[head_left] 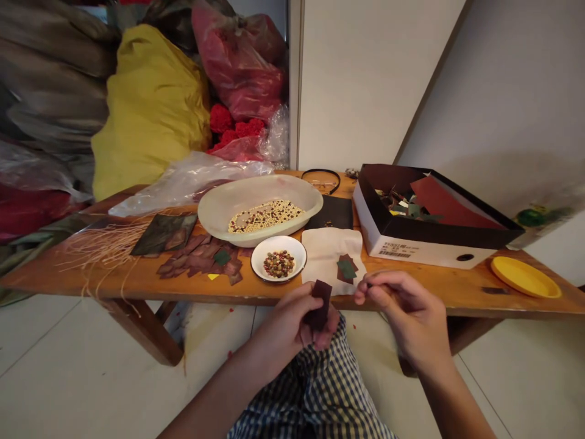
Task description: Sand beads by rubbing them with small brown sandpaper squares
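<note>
Just above the counter (137, 281), the left hand's (283, 326) fingers pinch a dark scrap (320, 303) while the right hand's (402, 311) fingers press together, with a pile of cut pieces (201, 259) already laid out and a reddish sheet (445, 201) left in the box (425, 251).

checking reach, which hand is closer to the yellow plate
Right hand, left of the plate by the table edge; left hand farther off, beyond the right hand.

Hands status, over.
Left hand holding dark brown piece. Right hand pinched, contents unclear. White cloth beyond, on table.
</note>
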The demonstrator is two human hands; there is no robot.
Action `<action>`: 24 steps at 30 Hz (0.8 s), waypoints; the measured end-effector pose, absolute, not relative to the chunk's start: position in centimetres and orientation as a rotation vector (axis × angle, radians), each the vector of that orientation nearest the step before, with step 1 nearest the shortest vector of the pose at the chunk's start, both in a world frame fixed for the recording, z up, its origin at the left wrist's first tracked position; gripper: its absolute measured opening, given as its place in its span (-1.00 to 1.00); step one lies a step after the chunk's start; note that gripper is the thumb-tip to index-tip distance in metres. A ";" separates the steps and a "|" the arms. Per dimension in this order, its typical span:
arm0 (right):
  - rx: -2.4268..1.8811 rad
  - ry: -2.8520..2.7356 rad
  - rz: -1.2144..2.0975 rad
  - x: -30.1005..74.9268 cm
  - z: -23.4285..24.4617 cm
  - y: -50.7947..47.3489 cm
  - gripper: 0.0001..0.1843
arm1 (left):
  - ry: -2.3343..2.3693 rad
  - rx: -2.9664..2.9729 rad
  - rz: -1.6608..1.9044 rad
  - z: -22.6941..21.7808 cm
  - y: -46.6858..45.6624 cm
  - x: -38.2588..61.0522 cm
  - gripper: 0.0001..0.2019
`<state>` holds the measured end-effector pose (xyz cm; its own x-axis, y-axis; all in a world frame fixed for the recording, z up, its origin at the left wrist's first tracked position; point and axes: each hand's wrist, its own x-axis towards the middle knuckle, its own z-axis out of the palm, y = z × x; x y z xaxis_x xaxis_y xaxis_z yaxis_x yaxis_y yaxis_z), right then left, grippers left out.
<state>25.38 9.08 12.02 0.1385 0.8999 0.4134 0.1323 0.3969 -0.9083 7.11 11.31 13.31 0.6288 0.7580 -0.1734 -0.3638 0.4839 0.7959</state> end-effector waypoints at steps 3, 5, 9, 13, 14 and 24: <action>-1.076 -1.557 0.617 24.1 12.7 7.5 -0.88 | 0.669 0.917 0.743 13.1 10.1 7.0 -0.91; -1.111 -1.660 0.559 23.4 12.6 7.1 -0.86 | 0.715 0.951 0.762 12.9 9.4 7.0 -0.88; -1.136 -1.627 0.683 22.3 11.5 6.9 -0.86 | 0.733 0.949 0.797 12.1 8.1 6.9 -0.87; -1.159 -1.516 0.735 21.9 10.5 6.8 -0.86 | 0.684 0.865 0.863 11.0 7.1 6.5 -0.79; -1.154 -1.524 0.725 21.9 10.4 6.7 -0.86 | 0.672 0.835 0.882 10.6 6.9 6.4 -0.77; -1.148 -1.836 0.146 20.2 10.2 5.9 -0.83 | 0.634 0.620 1.031 9.0 5.4 6.9 -0.70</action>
